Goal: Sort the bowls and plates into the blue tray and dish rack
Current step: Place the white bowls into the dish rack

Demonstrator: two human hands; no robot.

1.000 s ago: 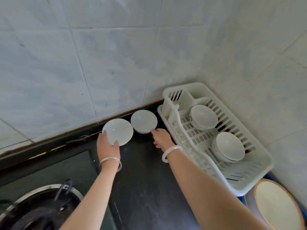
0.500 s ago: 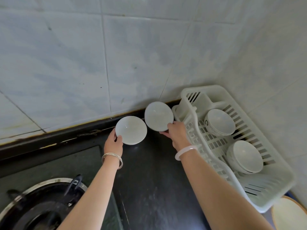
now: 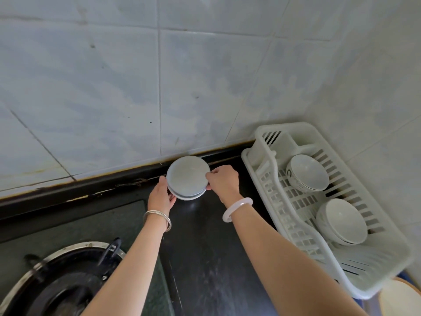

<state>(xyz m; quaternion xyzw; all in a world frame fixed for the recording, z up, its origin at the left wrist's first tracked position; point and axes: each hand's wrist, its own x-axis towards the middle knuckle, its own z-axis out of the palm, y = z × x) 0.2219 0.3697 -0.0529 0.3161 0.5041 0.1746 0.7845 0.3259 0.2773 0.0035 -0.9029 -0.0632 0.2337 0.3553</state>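
Two hands: both clamped on one small stack of plates [image 3: 187, 176], lifted near the wall above the dark counter [image 3: 205, 258].
Left hand [image 3: 160, 197]: grips the lower rim.
Right hand [image 3: 224, 181]: pinches the upper edge, likely squaring the pair for one carry.
Dish rack [image 3: 303, 215]: just right, two bowl stacks inside.
Writing: dark mark on far bowl [image 3: 307, 172], unreadable.
Blue tray [image 3: 404, 275]: barely peeking out.

White bowls [image 3: 188, 177], black counter [image 3: 205, 258]
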